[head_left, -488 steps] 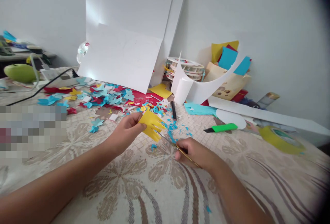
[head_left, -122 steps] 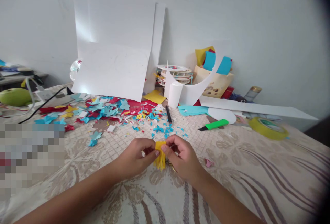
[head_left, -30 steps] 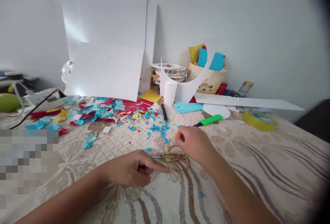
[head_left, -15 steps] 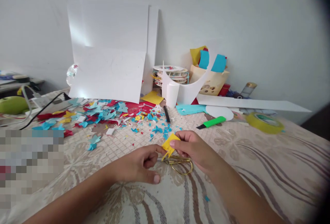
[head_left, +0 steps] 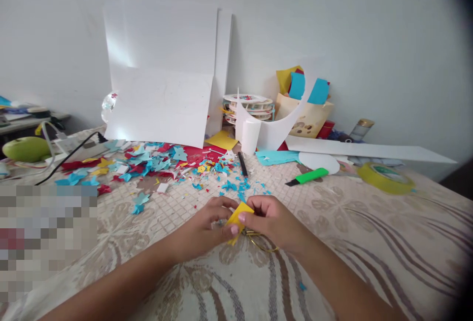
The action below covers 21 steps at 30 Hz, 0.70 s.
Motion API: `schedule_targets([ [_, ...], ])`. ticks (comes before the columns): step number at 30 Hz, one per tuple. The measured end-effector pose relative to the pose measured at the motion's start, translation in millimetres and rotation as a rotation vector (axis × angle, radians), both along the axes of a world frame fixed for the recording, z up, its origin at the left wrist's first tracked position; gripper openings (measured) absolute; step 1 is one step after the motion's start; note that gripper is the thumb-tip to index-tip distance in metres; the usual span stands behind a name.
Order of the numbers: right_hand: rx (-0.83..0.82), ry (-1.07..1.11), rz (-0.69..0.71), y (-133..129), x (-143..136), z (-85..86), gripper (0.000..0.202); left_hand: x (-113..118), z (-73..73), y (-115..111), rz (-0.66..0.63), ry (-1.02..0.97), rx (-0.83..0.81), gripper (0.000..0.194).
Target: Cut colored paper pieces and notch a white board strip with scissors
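Head view | both hands now meet at lower centre, 0.5 s after closing in | left hand (head_left: 201,230) and right hand (head_left: 271,222) pinch 1 yellow paper scrap (head_left: 238,215) (fingertips pressed on it) | scissors (head_left: 260,242) lie beneath, untouched.

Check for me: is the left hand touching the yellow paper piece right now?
Touching. The head view shows the left hand pinching the yellow paper piece with its thumb, opposite the right hand.

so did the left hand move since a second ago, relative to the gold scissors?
Yes. The left hand lay flat beside the gold-handled scissors; it has now lifted and meets the right hand above them, pinching the small yellow paper piece.
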State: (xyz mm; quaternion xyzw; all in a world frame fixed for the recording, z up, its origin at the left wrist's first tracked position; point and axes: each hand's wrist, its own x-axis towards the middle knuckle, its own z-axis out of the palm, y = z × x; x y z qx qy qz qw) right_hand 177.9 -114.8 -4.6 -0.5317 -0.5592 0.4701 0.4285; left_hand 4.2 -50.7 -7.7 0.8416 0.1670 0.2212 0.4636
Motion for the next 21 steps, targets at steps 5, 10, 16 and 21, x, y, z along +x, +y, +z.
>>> schedule_targets([
  [5,0.145,-0.094,-0.135,2.8,-5.5,-7.9,0.024,0.9,-2.0,3.7,0.1,0.032,0.022,0.015],
  [10,0.164,-0.035,-0.128,4.2,-13.0,-21.5,0.021,0.1,-2.6,5.2,0.156,0.07,0.135,0.011],
  [16,0.196,-0.172,-0.177,1.3,-12.0,-21.2,0.024,-11.8,-4.9,44.2,0.4,0.095,0.331,0.012],
  [21,0.241,-0.401,-0.178,2.2,-8.0,-20.9,0.022,-61.3,4.1,104.9,0.82,0.127,0.407,0.017],
])
